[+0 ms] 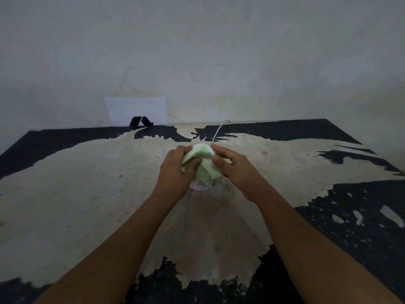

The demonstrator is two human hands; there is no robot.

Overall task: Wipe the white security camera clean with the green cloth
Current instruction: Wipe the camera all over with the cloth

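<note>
green cloth [202, 166] draped over white security camera [200, 187]

We see little of the white security camera [200, 188]: the green cloth [202, 167] and both hands cover its body. Its cable [219, 130] vanishes behind the counter's [87, 183] far edge.

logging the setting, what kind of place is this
Probably a plain indoor room or workshop: a worn tabletop with peeling black coating against a bare stained grey wall, with a white paper sheet propped behind.
</note>
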